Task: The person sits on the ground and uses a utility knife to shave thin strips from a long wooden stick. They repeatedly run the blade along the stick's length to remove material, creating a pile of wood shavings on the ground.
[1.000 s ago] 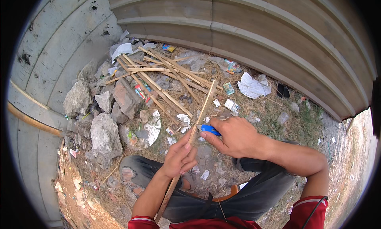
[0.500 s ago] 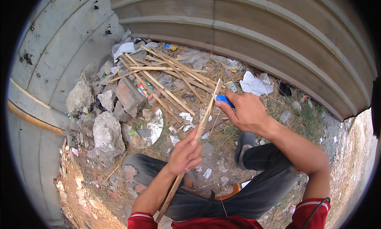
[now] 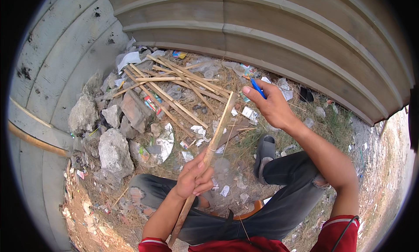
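My left hand (image 3: 194, 177) grips a long flat bamboo strip (image 3: 217, 134) near its middle. The strip slants from beside my knee up to the right, its far tip close to my right hand. My right hand (image 3: 271, 104) is raised at the strip's upper end and holds a small blue-handled tool (image 3: 257, 88) between thumb and fingers. Beyond the strip lies a loose pile of bamboo sticks (image 3: 174, 88) on the littered ground. My legs in dark trousers are bent below the hands, one foot in a grey sandal (image 3: 264, 150).
Grey rocks and rubble (image 3: 114, 152) sit at the left beside a pale concrete wall (image 3: 65, 55). A corrugated metal wall (image 3: 283, 29) runs across the back. Scraps of paper and plastic (image 3: 166, 145) litter the dry grass.
My right hand has moved up and away along the strip with the blue tool, from near the left hand to the strip's far tip. The left hand keeps its grip.
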{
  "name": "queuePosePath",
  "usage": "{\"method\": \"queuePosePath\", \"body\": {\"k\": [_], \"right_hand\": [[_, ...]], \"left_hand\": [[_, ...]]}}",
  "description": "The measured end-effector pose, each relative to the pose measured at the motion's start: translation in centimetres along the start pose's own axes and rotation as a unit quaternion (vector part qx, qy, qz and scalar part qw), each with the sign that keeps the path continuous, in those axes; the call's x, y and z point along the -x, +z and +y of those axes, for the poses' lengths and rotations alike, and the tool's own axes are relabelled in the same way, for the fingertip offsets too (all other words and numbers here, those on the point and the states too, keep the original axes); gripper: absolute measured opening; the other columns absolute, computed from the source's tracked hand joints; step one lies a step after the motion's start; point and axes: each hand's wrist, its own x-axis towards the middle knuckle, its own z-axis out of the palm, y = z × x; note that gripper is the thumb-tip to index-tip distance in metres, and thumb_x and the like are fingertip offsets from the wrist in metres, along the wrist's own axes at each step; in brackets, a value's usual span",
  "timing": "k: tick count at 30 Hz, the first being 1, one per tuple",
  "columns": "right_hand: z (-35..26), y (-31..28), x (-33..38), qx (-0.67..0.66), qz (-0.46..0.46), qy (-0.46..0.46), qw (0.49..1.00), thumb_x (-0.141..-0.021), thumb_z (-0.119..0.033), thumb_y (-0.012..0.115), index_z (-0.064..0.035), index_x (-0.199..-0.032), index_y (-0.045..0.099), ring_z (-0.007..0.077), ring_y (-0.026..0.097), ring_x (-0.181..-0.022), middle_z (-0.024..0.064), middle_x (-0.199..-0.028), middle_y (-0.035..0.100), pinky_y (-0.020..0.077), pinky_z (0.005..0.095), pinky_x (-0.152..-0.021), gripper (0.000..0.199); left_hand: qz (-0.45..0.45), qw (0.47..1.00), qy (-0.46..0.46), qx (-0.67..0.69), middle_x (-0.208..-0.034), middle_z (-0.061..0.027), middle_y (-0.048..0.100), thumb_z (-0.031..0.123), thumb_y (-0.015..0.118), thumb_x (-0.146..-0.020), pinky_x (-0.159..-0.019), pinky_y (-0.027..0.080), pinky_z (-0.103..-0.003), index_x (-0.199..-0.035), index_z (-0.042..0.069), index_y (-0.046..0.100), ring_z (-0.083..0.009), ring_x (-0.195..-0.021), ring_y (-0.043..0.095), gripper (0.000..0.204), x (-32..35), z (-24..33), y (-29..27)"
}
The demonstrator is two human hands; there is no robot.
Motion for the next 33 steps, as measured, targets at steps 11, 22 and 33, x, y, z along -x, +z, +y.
{"method": "queuePosePath", "body": {"k": [11,22,33], "right_hand": [[-1.6,2.5,1.2,-0.126,-0.038,0.039,0.991,-0.088,-0.034,0.077,-0.0015,-0.084,0.062,0.0082,0.045,-0.06,-0.0019,-0.064,0.051,0.0374,0.0295,-0.054,0.036],[-0.7,3.5,1.5,-0.015,-0.105,-0.001,0.994,-0.084,-0.038,0.078,0.0,-0.094,0.061,0.0192,0.055,-0.062,0.0103,-0.069,0.056,0.0463,0.0376,-0.058,0.043],[-2.1,4.5,3.5,0.255,-0.183,-0.122,0.942,-0.102,-0.044,0.053,0.0,-0.103,0.064,0.0468,0.068,-0.068,0.024,-0.068,0.067,0.0543,0.0552,-0.064,0.045]], "left_hand": [[0.019,0.998,0.0,-0.053,-0.06,0.0027,0.031,0.028,0.042,-0.109,-0.035,0.029,-0.023,-0.163,0.018,0.02,-0.0067,-0.037,0.025,0.059,-1.2,0.0,0.4],[0.091,0.977,0.049,-0.189,-0.062,0.0044,0.033,0.015,0.048,-0.107,-0.044,0.029,-0.022,-0.163,0.01,0.02,-0.0043,-0.049,0.026,0.063,-1.7,-0.5,0.4],[0.114,0.966,0.081,-0.218,-0.062,0.0047,0.032,0.015,0.048,-0.107,-0.043,0.028,-0.022,-0.162,0.008,0.021,-0.0041,-0.048,0.026,0.062,-1.9,-0.1,-0.1]]}}
